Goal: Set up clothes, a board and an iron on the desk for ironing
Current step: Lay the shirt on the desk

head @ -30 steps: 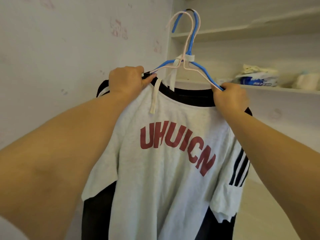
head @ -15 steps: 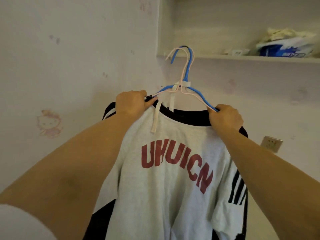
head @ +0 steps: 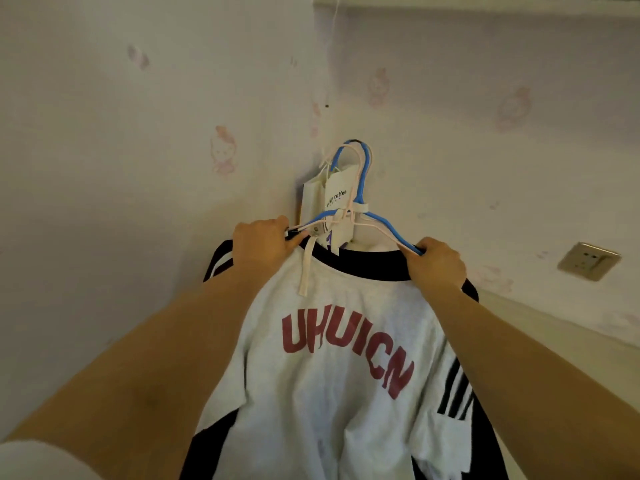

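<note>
A light grey T-shirt [head: 332, 403] with red letters and a black collar hangs in front of me on a blue and pink wire hanger pair [head: 360, 202]. A black garment with white stripes [head: 453, 396] lies under it. My left hand [head: 265, 242] grips the left shoulder of the hangers and the shirt. My right hand [head: 438, 263] grips the right shoulder end. A cream strap [head: 306, 268] dangles from the collar. No board or iron is in view.
A white paper coffee bag [head: 332, 199] hangs in the wall corner behind the hangers. A wall socket [head: 588, 260] sits on the right wall. The underside of a shelf [head: 485, 1] runs along the top right. A pale surface [head: 571, 344] lies at right.
Both hands have lowered the hangers with the clothes. The view has tilted down, so the shelf and its contents have left the frame and the paper bag has come into view.
</note>
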